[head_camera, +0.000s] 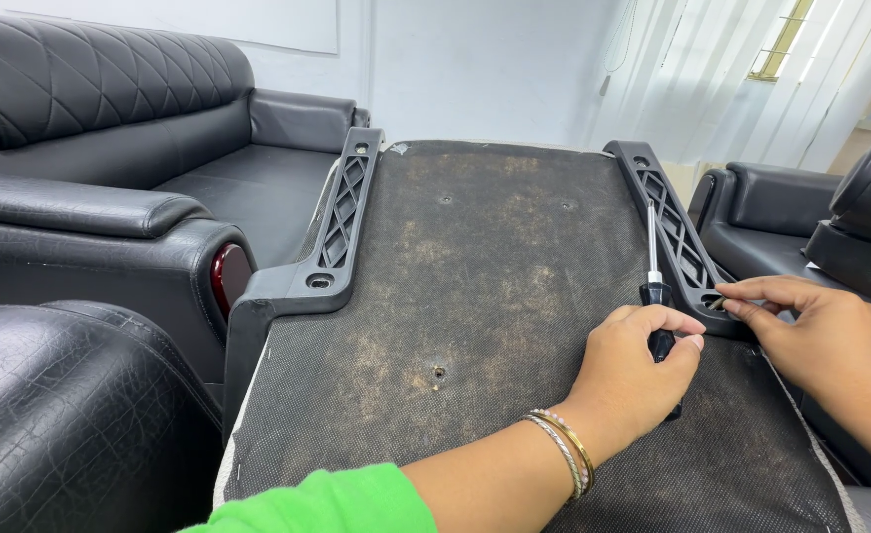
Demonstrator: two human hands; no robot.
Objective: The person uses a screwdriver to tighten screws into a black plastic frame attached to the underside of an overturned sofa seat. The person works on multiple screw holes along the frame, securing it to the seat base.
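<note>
Fastening step at the right armrest bracket: left hand closed around the screwdriver (shaft pointing away, above the fist), right hand pinching a small screw just beside that grip; next likely needs screw seated in the hole, tip aligned.

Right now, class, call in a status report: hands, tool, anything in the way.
Left hand gripping screwdriver. Right hand pinching small screw at armrest bracket. Screwdriver lies beside the bracket hole, not covering it.
</note>
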